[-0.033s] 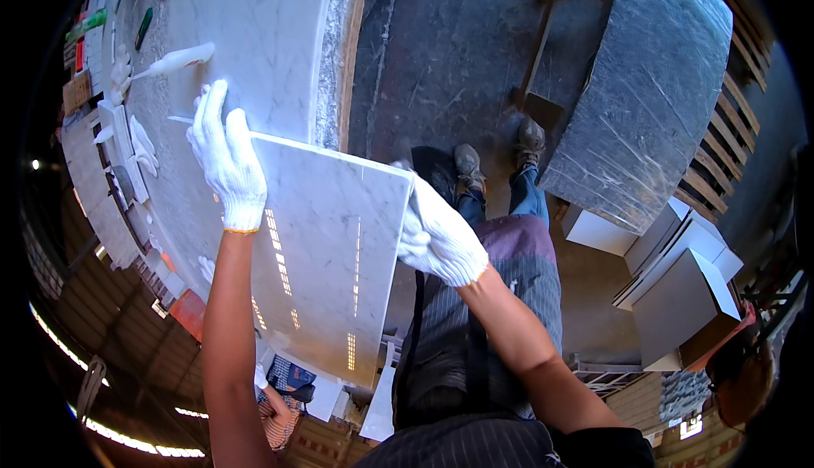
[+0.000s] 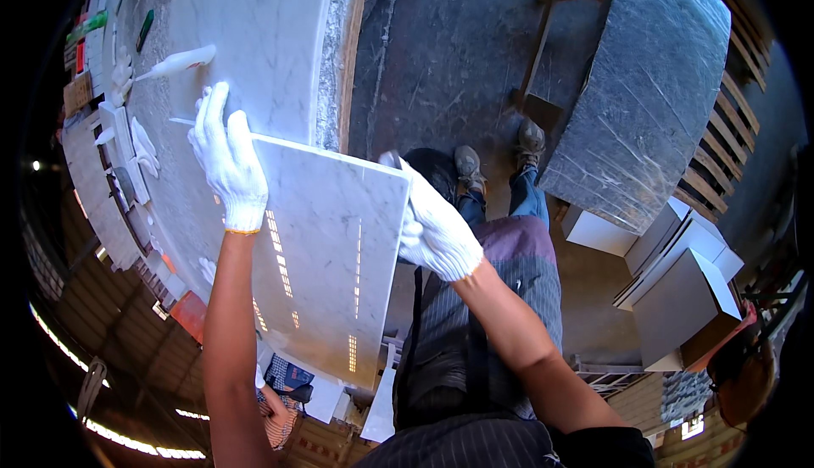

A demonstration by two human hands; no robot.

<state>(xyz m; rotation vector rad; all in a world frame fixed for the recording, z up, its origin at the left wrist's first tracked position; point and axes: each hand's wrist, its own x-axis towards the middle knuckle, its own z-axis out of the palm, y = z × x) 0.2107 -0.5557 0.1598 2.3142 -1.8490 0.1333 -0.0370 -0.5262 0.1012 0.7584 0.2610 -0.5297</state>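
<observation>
A pale, grey-veined marble slab (image 2: 326,214) stretches before me, its polished face reflecting rows of bright windows. White knitted gloves cover both my hands. My left hand (image 2: 229,158) lies across the slab's far edge, fingers stretched past it towards the bench. At the right corner, my right hand (image 2: 438,226) is closed around the slab's side edge, one fingertip poking above the corner. Part of its grip is hidden behind the slab. Just beyond my left fingers lies a white squeeze bottle (image 2: 185,61) with a narrow nozzle, resting on the stone-topped bench (image 2: 246,31).
Spare white gloves (image 2: 144,147) and a dark green pen-like tool (image 2: 145,30) lie on the bench's left. A plastic-wrapped block (image 2: 649,86) stands at far right, beside wooden pallet slats (image 2: 731,133) and white panels (image 2: 687,298). Another person (image 2: 278,417) is at lower left.
My right hand and the slab's right corner have shifted slightly left. More of the right fingertip shows above the corner. My left hand has barely moved.
</observation>
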